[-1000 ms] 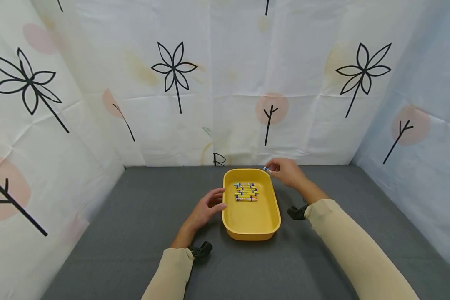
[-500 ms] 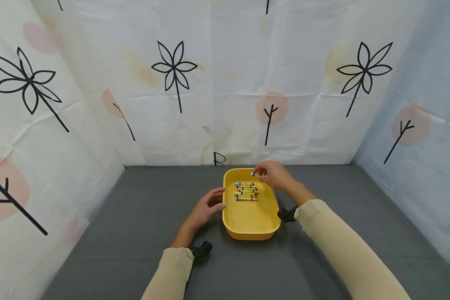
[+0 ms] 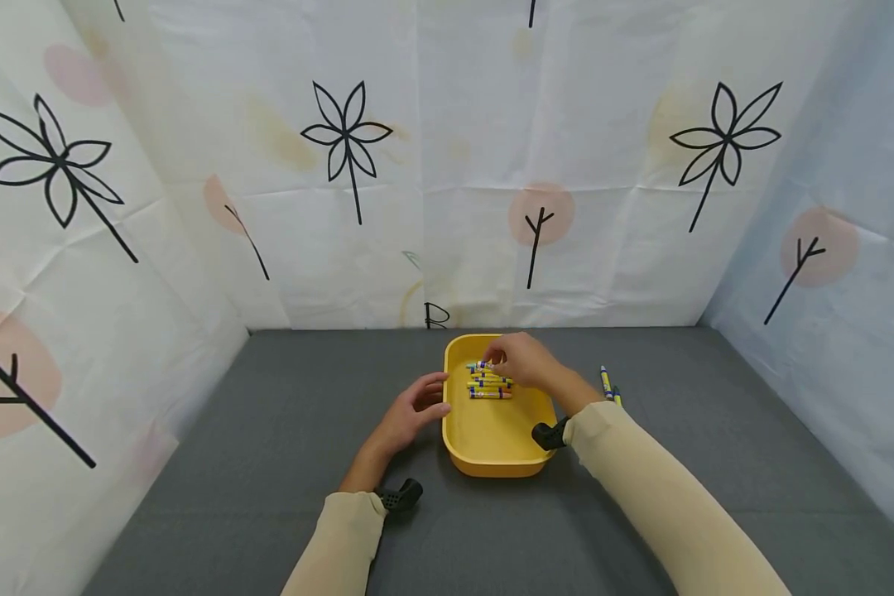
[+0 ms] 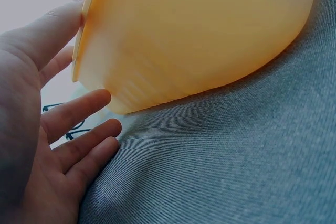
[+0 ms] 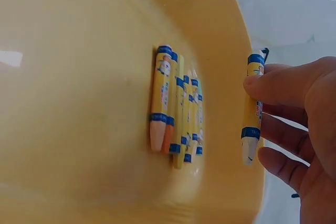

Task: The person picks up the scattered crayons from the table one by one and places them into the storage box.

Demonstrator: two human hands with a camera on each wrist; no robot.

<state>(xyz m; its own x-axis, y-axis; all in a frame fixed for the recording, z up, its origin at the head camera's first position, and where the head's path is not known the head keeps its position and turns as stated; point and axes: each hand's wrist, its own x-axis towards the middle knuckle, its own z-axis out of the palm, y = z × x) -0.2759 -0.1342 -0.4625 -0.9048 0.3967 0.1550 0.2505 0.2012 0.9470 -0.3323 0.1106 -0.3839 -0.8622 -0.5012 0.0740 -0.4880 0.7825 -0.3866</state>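
In the head view my right hand [image 3: 525,362] is over the far end of a yellow plastic tray [image 3: 492,439]. It pinches a white-tipped crayon [image 5: 253,106] with a yellow and blue wrapper between thumb and fingers, as the right wrist view shows. Several wrapped crayons [image 3: 490,395] lie side by side inside, a pale peach one [image 5: 161,98] nearest the open part of the tray floor. My left hand [image 3: 410,414] is at the left rim, fingers extended; in the left wrist view the upper digits touch the rim and the lower fingers [image 4: 86,111] are spread beside the wall.
Right of the tray, two more crayons [image 3: 606,382] lie on the dark grey cloth [image 3: 268,463], partly behind the right sleeve. A patterned white sheet [image 3: 447,165] stands as a wall behind and at both sides.
My right hand has moved left and down from beyond the tray's right rim to over the crayons, carrying the crayon. Crayons on the cloth have come into sight. The left hand stays put.
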